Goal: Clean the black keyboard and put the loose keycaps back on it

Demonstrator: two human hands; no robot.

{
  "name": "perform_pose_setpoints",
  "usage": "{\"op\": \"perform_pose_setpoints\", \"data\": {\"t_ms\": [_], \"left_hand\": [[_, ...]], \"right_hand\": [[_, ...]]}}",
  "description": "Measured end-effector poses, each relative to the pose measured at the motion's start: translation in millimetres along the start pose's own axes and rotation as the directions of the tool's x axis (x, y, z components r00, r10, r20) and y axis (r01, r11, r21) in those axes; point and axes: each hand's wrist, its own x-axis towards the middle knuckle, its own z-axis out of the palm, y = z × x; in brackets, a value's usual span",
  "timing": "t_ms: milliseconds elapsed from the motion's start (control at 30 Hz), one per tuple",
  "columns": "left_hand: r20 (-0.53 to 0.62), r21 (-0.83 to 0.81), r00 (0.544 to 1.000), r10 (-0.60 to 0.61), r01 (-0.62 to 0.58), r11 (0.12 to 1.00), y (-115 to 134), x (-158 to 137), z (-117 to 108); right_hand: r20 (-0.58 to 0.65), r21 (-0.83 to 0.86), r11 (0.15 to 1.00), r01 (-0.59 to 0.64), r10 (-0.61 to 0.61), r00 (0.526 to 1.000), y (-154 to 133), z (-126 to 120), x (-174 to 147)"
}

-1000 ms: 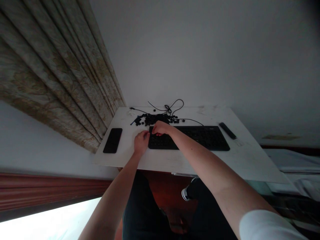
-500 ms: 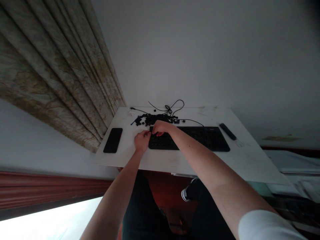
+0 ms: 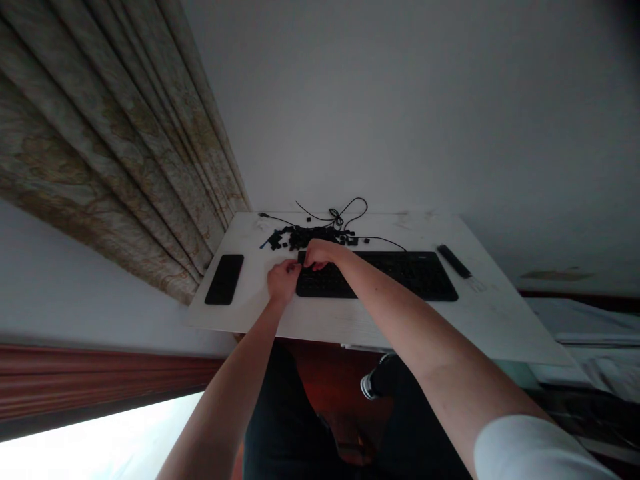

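Observation:
A black keyboard (image 3: 410, 275) lies on the white table, partly covered by my right forearm. My right hand (image 3: 321, 254) is bent down over its upper left corner, fingers closed and pointing at the keys; whatever they pinch is too small to make out. At the keyboard's left edge rests my left hand (image 3: 283, 279), its thumb and fingertips drawn together close to the right fingertips. Anything between them cannot be made out. Just behind the keyboard is a heap of loose black keycaps (image 3: 305, 237), partly hidden by my right hand.
A phone (image 3: 225, 279) lies on the table's left. A black-handled wire tool (image 3: 454, 261) is right of the keyboard. The keyboard's cable (image 3: 356, 222) loops behind the keycaps. A wall rises at the table's back, and a patterned curtain (image 3: 150, 133) hangs at the left.
The view has shifted very slightly. Both hands stay at the keyboard's upper left corner, with hardly any visible movement.

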Motion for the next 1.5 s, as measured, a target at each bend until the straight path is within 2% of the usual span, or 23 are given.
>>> {"op": "perform_pose_setpoints", "data": {"t_ms": [100,233,467,633,867,1500], "left_hand": [[-0.005,0.006,1.000,-0.009,0.009,1.000,0.5,0.0,-0.2],[0.001,0.003,1.000,-0.015,0.015,1.000,-0.2,1.0,0.4],[0.019,-0.012,0.999,-0.026,0.027,1.000,-3.5,2.3,2.3],[0.022,-0.012,1.000,-0.010,0.010,1.000,-3.3,2.5,2.5],[0.016,-0.005,1.000,-0.022,0.022,1.000,-2.3,2.2,2.2],[0.015,-0.020,1.000,-0.022,0.023,1.000,-0.3,1.0,1.1]], "right_hand": [[-0.021,-0.001,0.999,0.034,-0.034,0.999,3.5,1.8,0.4],[-0.058,0.095,0.991,0.094,-0.089,0.994,11.7,3.6,0.4],[-0.050,0.190,0.980,0.060,-0.051,0.997,14.9,1.6,2.7],[-0.063,0.138,0.990,0.000,0.009,0.998,10.9,3.1,5.5],[-0.062,0.191,0.980,0.045,-0.034,0.998,13.3,2.7,-0.2],[-0.114,0.051,0.997,0.049,-0.043,0.993,6.3,8.6,-3.9]]}}
